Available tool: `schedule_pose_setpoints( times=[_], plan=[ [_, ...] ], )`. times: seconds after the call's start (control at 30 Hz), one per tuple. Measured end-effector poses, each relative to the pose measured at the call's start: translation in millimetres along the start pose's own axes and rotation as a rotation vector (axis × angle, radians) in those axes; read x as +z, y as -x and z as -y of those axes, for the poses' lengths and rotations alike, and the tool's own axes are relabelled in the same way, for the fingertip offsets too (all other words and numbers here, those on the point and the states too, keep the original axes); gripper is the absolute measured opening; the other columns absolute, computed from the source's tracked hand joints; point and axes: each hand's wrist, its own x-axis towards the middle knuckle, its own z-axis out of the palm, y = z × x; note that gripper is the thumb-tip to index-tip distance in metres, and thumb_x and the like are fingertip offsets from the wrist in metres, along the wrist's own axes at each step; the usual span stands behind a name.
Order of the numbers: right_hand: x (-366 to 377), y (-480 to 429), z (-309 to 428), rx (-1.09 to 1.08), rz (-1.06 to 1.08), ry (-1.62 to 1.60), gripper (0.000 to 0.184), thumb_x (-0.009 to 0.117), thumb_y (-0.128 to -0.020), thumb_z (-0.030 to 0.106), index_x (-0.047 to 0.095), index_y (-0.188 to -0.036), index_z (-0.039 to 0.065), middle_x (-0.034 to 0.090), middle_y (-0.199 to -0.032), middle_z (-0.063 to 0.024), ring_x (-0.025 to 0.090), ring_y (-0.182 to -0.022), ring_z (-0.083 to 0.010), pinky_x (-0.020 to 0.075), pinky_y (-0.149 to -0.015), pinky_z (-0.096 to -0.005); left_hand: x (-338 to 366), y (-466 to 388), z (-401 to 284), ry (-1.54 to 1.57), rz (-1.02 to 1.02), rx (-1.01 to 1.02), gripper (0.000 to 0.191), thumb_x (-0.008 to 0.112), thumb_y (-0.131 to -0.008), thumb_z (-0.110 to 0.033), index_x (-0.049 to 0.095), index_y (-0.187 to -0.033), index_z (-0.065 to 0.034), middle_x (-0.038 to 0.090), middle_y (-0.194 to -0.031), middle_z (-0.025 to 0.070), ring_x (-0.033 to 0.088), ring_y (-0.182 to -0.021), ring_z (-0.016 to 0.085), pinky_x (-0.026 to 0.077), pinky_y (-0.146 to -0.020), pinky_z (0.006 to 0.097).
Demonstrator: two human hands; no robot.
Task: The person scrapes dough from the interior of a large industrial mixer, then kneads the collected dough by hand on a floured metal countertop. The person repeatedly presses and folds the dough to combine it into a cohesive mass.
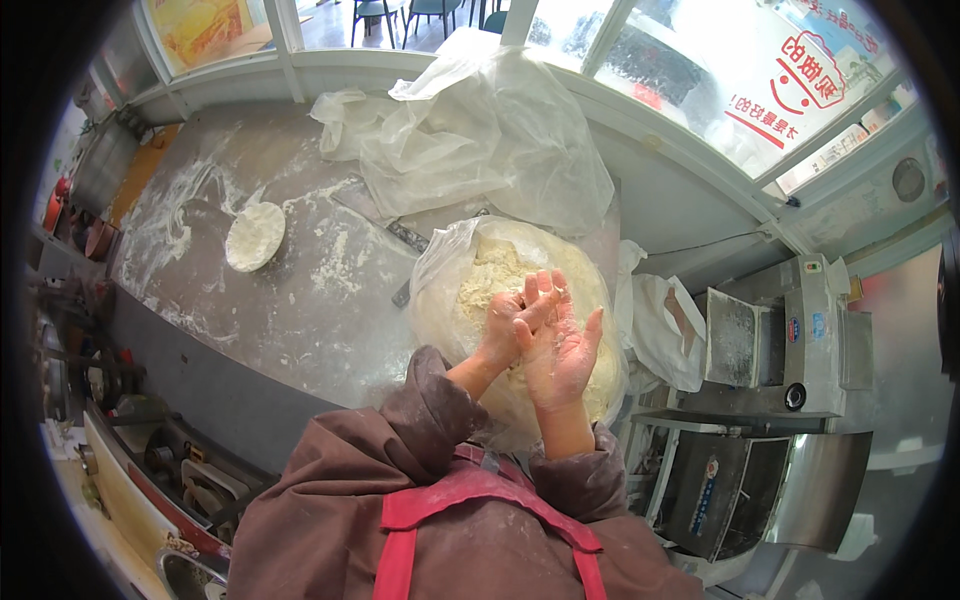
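My right hand (561, 356) is held palm up above a mass of crumbly, pale dough (487, 281), its fingers spread and coated with flour and bits of dough. Across its fingers and palm lies my left hand (504, 324), bent, with its fingers touching the right hand. Whether something small is between the left fingers cannot be seen. A clear plastic bag (441, 262) surrounds the dough, which sits close before my body. Part of the dough is hidden behind both hands.
A white bowl of flour (256, 237) stands on the flour-dusted worktop (315, 315) to the left. Crumpled plastic sheeting (480, 142) lies at the back by the windows. On the right are a white sack (660, 322) and a metal machine (806, 345).
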Motion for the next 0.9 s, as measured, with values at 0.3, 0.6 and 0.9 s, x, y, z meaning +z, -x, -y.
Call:
schedule_pose_setpoints(
  times=[0.3,0.6,0.9],
  plan=[
    [3,5,-11,0.038,-0.089,0.314,0.072,0.043,-0.091,0.057,0.027,-0.144,0.011,0.032,-0.146,-0.0085,0.034,-0.133,-0.0251,0.0472,-0.093,-0.0457,7,-14,0,0.353,-0.18,-0.133,0.035,0.066,-0.088,-0.026,0.053,-0.061,-0.0083,0.046,-0.058,-0.0047,0.038,-0.049,0.004,0.03,-0.044,0.0234],
    [4,22,-17,0.061,-0.156,0.304,0.07,0.043,-0.091,0.057,0.031,-0.143,0.011,0.034,-0.146,-0.0057,0.034,-0.134,-0.0219,0.0452,-0.093,-0.0449,-8,-34,-8,0.138,-0.266,-0.094,0.055,0.057,-0.088,-0.054,0.044,-0.055,-0.0125,0.039,-0.052,-0.0028,0.034,-0.047,0.008,0.028,-0.044,0.028],
    [-2,12,9,-0.152,-0.054,0.252,0.08,0.038,-0.089,0.066,0.018,-0.149,0.018,0.018,-0.154,-0.0102,0.017,-0.142,-0.0296,0.0251,-0.108,-0.0545,-24,-34,2,0.316,-0.271,-0.181,0.05,0.055,-0.089,-0.054,0.06,-0.087,-0.0048,0.051,-0.068,-0.001,0.043,-0.054,0.006,0.035,-0.048,0.0217]
  ],
)
